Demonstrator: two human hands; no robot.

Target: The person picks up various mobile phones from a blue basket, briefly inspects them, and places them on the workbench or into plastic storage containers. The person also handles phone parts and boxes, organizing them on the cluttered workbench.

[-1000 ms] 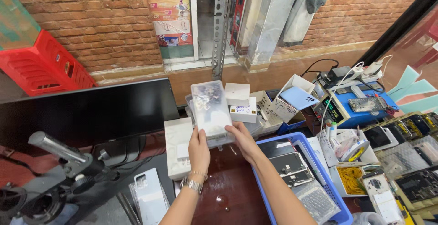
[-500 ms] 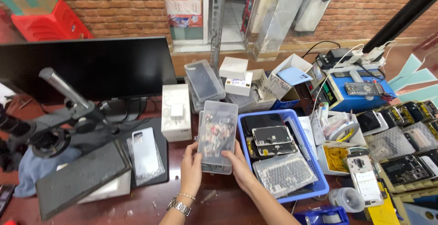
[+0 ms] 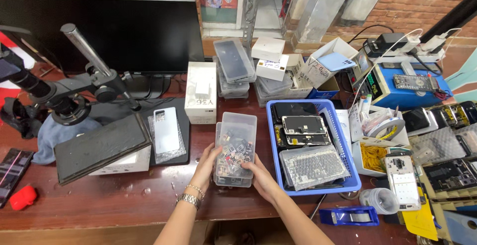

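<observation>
A clear plastic box (image 3: pixel 236 148), filled with small mixed electronic parts, is being held in the lower middle of the frame, where it is resting on the dark wooden desk (image 3: pixel 124 195). It is being gripped from both sides: the left hand (image 3: pixel 206 164), with a metal watch at the wrist, is being pressed against its left wall, and the right hand (image 3: pixel 262 179) is being curled around its lower right corner. The grip of each hand is being kept clamped on the box, fingers on the walls and thumbs toward the lid.

Just to the right of the box, a blue basket (image 3: pixel 357 175) is being used to carry phone screens and a bagged keyboard part. Just to the left, a white phone (image 3: pixel 166 129) is being kept face down on a dark mat. A white carton (image 3: pixel 200 92) is being stood upright just above the box, in the middle of the frame. A black monitor (image 3: pixel 114 31) is being shown across the upper left, with a microscope arm (image 3: pixel 89 61) slanting in front of it. A dark slab on a white base (image 3: pixel 102 148) is lying at the left, and a red object (image 3: pixel 22 197) at the far lower left. A stack of clear trays (image 3: pixel 233 63) and several small white boxes are being stored above the basket, and a blue device (image 3: pixel 407 86) with cables is being seen at the upper right.
</observation>
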